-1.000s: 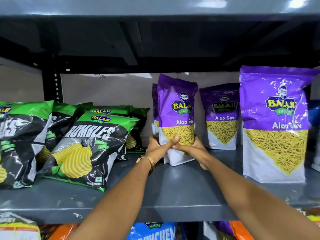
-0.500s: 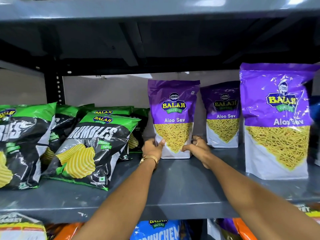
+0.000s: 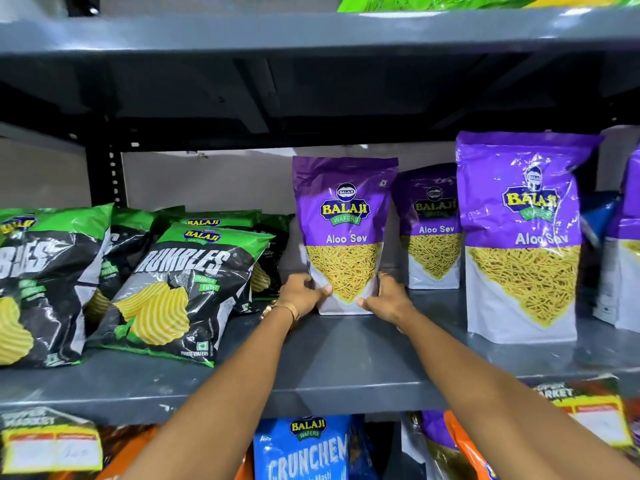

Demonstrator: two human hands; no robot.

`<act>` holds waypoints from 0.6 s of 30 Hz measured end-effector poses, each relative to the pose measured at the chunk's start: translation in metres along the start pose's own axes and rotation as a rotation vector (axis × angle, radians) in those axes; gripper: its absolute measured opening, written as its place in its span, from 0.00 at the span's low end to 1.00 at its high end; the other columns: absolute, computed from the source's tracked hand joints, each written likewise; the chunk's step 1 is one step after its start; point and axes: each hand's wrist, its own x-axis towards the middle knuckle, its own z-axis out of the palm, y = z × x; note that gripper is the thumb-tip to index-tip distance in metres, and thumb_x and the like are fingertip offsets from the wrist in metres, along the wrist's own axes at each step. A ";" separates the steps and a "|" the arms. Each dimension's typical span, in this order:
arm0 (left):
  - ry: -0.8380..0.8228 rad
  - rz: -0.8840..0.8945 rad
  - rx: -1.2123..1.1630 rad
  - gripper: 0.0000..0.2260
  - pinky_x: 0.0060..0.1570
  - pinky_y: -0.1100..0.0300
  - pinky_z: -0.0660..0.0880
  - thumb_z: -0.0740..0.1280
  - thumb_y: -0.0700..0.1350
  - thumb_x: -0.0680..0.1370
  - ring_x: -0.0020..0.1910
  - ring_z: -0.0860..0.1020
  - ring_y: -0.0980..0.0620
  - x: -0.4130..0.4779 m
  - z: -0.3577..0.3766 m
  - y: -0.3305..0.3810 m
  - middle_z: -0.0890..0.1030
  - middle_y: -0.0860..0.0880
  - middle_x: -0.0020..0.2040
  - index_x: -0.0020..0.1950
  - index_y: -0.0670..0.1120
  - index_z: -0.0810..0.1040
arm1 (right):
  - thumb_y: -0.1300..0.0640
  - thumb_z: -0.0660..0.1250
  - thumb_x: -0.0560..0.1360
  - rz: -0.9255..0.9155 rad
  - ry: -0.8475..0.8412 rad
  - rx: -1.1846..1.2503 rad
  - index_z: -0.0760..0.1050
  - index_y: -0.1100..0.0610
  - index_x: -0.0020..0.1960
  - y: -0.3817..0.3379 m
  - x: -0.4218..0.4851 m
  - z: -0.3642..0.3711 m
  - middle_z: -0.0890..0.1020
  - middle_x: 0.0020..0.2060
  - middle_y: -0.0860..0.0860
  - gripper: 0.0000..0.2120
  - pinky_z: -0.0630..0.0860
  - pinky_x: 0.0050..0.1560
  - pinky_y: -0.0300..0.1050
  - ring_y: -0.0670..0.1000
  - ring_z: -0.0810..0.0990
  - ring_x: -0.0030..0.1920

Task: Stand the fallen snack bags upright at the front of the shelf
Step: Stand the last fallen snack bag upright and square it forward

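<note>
**Shelf stock, middle tier: purple Aloo Sev pouches and green Rumbles bags**

Item 1. Held Aloo Sev pouch (image 3: 344,233): purple top, white base, yellow sev panel. Stands upright on the grey shelf (image 3: 346,368), set back from the front edge, roughly mid-width. Label faces forward.

Item 2. Left hand (image 3: 302,295): closed around the lower left edge of the held Aloo Sev pouch, thumb across the front face, fingers behind. A gold bracelet (image 3: 282,308) sits at the wrist.

Item 3. Right hand (image 3: 387,297): closed around the lower right edge of the same pouch, thumb on the front near the base, a ring visible on one finger. Both forearms reach in from the bottom of the view.

Item 4. Rear Aloo Sev pouch (image 3: 431,230): upright, further back on the shelf, just right of the held pouch.

Item 5. Front Aloo Sev pouch (image 3: 523,237): upright, nearest the front edge of the three, right of the rear one. A further purple pouch is cut off at the right border.

Item 6. Rumbles bag (image 3: 180,292): green and black, leaning backward on bags behind it, left of the hands. Another Rumbles bag (image 3: 45,285) leans the same way at far left.

Item 7. Lower tier: blue Crunchem bag (image 3: 304,448), orange packs beside it, price labels on the shelf lip.
</note>
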 end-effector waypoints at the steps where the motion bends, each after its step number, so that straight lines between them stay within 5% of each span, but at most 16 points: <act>1: -0.005 0.007 0.049 0.10 0.49 0.50 0.75 0.74 0.45 0.71 0.42 0.74 0.47 -0.004 -0.001 0.001 0.77 0.41 0.42 0.44 0.41 0.76 | 0.60 0.73 0.71 -0.004 -0.001 -0.025 0.70 0.60 0.67 -0.001 -0.005 -0.003 0.76 0.66 0.58 0.27 0.69 0.58 0.40 0.58 0.74 0.65; 3: 0.014 0.031 0.229 0.11 0.53 0.53 0.76 0.75 0.42 0.69 0.49 0.80 0.43 -0.019 -0.003 0.004 0.83 0.38 0.49 0.48 0.41 0.79 | 0.59 0.73 0.71 -0.018 -0.009 -0.058 0.69 0.61 0.68 -0.001 -0.016 -0.009 0.75 0.67 0.59 0.28 0.68 0.60 0.40 0.59 0.73 0.67; 7: 0.038 0.086 0.451 0.18 0.54 0.55 0.74 0.72 0.44 0.71 0.59 0.78 0.38 -0.054 -0.006 0.015 0.80 0.38 0.59 0.58 0.41 0.75 | 0.59 0.74 0.70 -0.059 -0.028 -0.058 0.68 0.62 0.68 -0.003 -0.039 -0.018 0.75 0.68 0.60 0.29 0.71 0.68 0.53 0.60 0.73 0.68; 18: 0.093 0.189 0.267 0.18 0.49 0.53 0.73 0.74 0.45 0.72 0.52 0.80 0.42 -0.117 -0.010 0.019 0.86 0.41 0.47 0.57 0.41 0.72 | 0.60 0.74 0.71 -0.170 -0.037 -0.003 0.65 0.59 0.73 0.010 -0.089 -0.039 0.75 0.68 0.59 0.33 0.70 0.70 0.56 0.59 0.75 0.68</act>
